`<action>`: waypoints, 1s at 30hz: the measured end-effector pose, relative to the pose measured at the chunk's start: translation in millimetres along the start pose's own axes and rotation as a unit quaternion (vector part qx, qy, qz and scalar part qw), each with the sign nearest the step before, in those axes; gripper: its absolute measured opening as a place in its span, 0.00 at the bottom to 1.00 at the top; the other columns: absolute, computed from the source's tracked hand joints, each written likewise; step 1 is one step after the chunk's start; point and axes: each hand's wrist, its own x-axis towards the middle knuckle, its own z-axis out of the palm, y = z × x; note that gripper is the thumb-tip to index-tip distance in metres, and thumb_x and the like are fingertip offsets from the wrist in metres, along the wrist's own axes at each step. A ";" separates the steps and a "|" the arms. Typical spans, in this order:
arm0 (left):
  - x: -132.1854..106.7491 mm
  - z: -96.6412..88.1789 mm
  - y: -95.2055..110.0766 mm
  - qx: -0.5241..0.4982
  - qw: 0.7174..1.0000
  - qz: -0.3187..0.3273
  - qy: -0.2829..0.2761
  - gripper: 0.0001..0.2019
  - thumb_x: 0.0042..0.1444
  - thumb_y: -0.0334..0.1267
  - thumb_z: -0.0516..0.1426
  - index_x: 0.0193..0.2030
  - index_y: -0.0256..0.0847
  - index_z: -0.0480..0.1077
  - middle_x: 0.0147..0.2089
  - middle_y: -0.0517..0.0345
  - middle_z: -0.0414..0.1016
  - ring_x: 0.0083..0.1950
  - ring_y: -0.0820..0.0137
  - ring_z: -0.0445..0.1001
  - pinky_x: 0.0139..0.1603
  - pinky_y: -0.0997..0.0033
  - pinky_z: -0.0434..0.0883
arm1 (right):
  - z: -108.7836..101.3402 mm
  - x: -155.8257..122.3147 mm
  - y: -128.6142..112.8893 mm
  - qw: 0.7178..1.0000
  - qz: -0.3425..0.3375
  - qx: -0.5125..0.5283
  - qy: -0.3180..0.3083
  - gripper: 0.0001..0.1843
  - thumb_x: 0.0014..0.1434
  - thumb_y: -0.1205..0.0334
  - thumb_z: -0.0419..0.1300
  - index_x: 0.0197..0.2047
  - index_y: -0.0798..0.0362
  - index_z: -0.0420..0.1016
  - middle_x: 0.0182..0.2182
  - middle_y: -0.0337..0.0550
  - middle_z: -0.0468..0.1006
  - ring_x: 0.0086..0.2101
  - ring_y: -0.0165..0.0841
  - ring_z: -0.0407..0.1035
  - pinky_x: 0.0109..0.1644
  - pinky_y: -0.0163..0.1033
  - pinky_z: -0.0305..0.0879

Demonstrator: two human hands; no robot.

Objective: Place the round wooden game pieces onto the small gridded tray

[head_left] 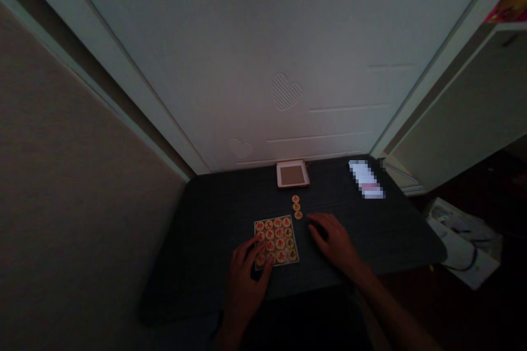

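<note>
A shallow square tray point(276, 265) holds rows of round Chinese chess pieces point(280, 243), most with red characters and several at the right with dark ones. My left hand point(246, 274) rests over the tray's left and front side, fingers spread, fingertips on or just above the pieces there; it partly covers them. Beyond the tray's far right corner, three loose chess pieces point(296, 207) lie in a short column. To the right of these, my right hand point(332, 236) is low over the table, fingers bent and thumb apart, with nothing visible between them.
The dark table point(214, 219) stands against a white panel with heart patterns. An open pinkish box or lid point(292, 186) lies at the back. A blurred, bright phone-like object point(366, 179) lies at the back right. A white bag point(465, 247) sits beyond the table's right edge.
</note>
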 end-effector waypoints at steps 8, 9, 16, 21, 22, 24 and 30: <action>-2.2 1.2 -0.2 -0.006 1.000 0.000 0.021 0.14 0.64 0.41 0.61 0.56 0.49 0.74 0.59 0.50 0.73 0.59 0.55 0.73 0.59 0.46 0.73 | 6.2 62.6 13.9 0.987 -0.090 -0.077 -0.110 0.27 0.69 0.55 0.59 0.69 0.48 0.65 0.67 0.52 0.67 0.66 0.45 0.60 0.66 0.58 0.61; -2.3 1.4 -0.5 -0.007 1.000 0.000 0.023 0.13 0.64 0.41 0.60 0.55 0.48 0.74 0.59 0.50 0.73 0.59 0.55 0.73 0.59 0.46 0.74 | 8.5 64.9 14.1 0.984 -0.092 -0.088 -0.124 0.27 0.69 0.55 0.58 0.69 0.49 0.65 0.68 0.53 0.66 0.67 0.46 0.59 0.66 0.58 0.61; -2.6 1.4 -1.1 -0.008 0.999 0.000 0.035 0.11 0.63 0.42 0.61 0.51 0.50 0.77 0.57 0.51 0.75 0.57 0.55 0.75 0.57 0.48 0.76 | 4.8 55.1 16.1 0.978 -0.105 -0.103 -0.147 0.24 0.71 0.57 0.56 0.68 0.45 0.66 0.66 0.50 0.70 0.66 0.43 0.62 0.64 0.56 0.61; -3.2 2.9 -2.5 -0.007 1.000 -0.005 0.017 0.11 0.64 0.41 0.60 0.52 0.50 0.76 0.59 0.51 0.73 0.59 0.55 0.73 0.59 0.47 0.74 | -4.8 43.6 27.8 0.975 -0.106 -0.113 -0.158 0.25 0.72 0.58 0.54 0.70 0.45 0.63 0.67 0.48 0.68 0.66 0.42 0.62 0.65 0.56 0.61; -3.3 3.1 -2.7 -0.007 1.000 -0.007 0.014 0.11 0.64 0.41 0.60 0.53 0.50 0.76 0.59 0.51 0.73 0.59 0.55 0.73 0.59 0.46 0.74 | -5.9 41.8 30.7 0.975 -0.105 -0.114 -0.157 0.25 0.72 0.58 0.53 0.70 0.45 0.63 0.67 0.48 0.68 0.66 0.43 0.62 0.65 0.56 0.61; -3.2 3.0 -2.9 -0.009 1.000 -0.008 0.010 0.11 0.65 0.41 0.59 0.53 0.51 0.76 0.59 0.51 0.73 0.59 0.56 0.73 0.59 0.46 0.74 | -7.5 38.4 35.8 0.978 -0.102 -0.112 -0.147 0.24 0.72 0.57 0.53 0.70 0.44 0.63 0.67 0.47 0.68 0.66 0.43 0.62 0.65 0.56 0.62; -2.5 1.3 -1.2 -0.011 1.000 -0.003 0.020 0.11 0.64 0.42 0.60 0.52 0.50 0.77 0.58 0.51 0.74 0.58 0.55 0.74 0.58 0.46 0.74 | -13.9 31.7 47.5 0.986 -0.103 -0.085 -0.102 0.21 0.71 0.62 0.54 0.65 0.46 0.70 0.62 0.48 0.74 0.61 0.42 0.69 0.65 0.54 0.66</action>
